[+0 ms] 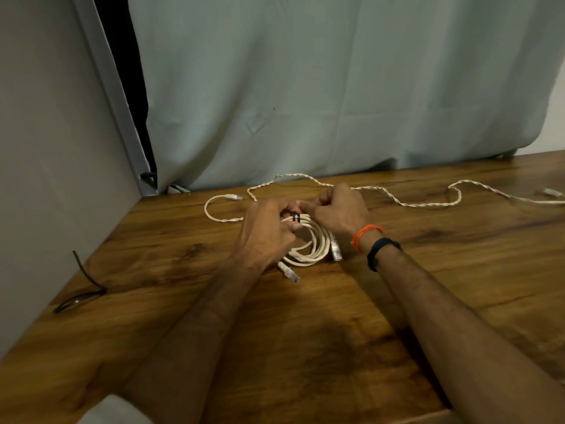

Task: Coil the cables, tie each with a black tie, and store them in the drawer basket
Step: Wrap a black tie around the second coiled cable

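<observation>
Both hands hold the coiled white cable [308, 243] mid-table [214, 332]: left hand [266, 234] grips its loops, right hand [339, 211] pinches the black tie [295, 216] wrapping them.

1. The single head view looks forward and down across a wooden table [305, 332] from the person's own position.
2. It sits close above both forearms, facing a curtain [336, 87].
</observation>
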